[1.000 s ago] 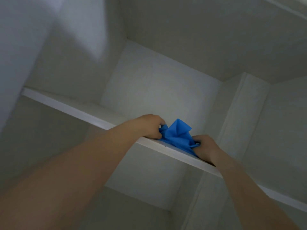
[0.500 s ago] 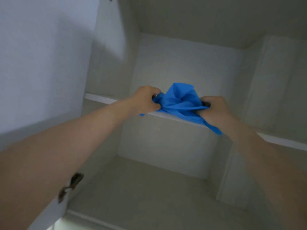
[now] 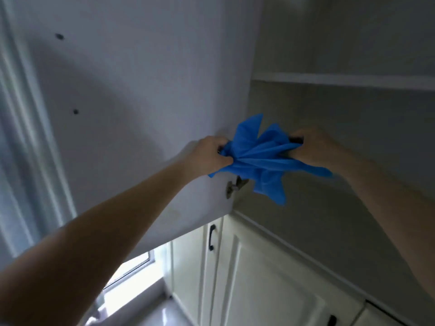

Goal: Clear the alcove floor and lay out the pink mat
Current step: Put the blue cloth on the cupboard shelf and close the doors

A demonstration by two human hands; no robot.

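Observation:
A crumpled blue cloth [image 3: 257, 161] hangs in the air in front of the open cupboard, held between both my hands. My left hand [image 3: 209, 156] grips its left end in a fist. My right hand [image 3: 308, 149] grips its right end, fingers curled round the bunched fabric. Loose corners of the cloth stick up and hang down below my hands. No pink mat and no alcove floor are in view.
An open white cupboard door [image 3: 131, 102] stands at the left with a metal hinge [image 3: 234, 187] near its lower edge. A shelf [image 3: 341, 80] runs above my hands. Cream lower cabinet doors [image 3: 247, 267] with black handles sit below. A bright window [image 3: 131, 269] shows low left.
Both hands have pulled the blue cloth off the high shelf and brought it down and toward me. My view has dropped, so the lower cabinets and window now show.

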